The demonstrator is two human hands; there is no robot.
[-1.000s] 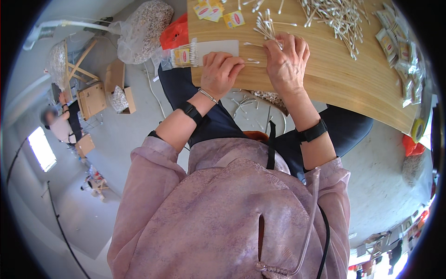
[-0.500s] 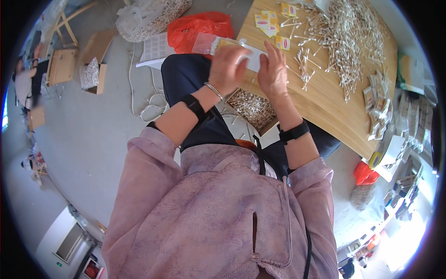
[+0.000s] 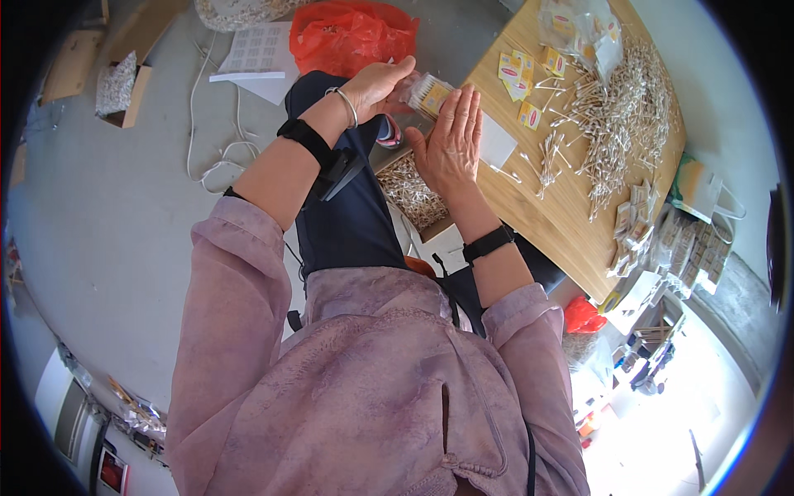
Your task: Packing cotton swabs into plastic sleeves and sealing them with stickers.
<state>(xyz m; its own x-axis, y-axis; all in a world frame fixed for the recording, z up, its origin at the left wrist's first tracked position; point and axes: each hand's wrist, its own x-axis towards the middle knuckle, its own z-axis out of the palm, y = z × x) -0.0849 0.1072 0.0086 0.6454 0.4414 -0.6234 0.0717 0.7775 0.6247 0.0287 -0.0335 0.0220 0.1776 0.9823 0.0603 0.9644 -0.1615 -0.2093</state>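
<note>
A clear plastic packet of cotton swabs, with a yellow label, is between my hands over the table's left edge. My left hand has its thumb up and its fingers curled by the packet's clear end, gripping it; the fingertips are partly hidden. Against the other end lies my right hand, its fingers straight and close together, thumb apart. A white sheet or card lies on the table beside the right hand. Below the hands, a cardboard box of loose cotton swabs sits by my legs.
The wooden table bears a large heap of cotton swabs, yellow cards, a clear bag and stacked small packets. A red plastic bag, printed sheets and a white cable are at the left.
The packet has come away from the white sheet, with the left hand at its clear end. My right hand has shifted left and lies flatter against it. The view has turned.
</note>
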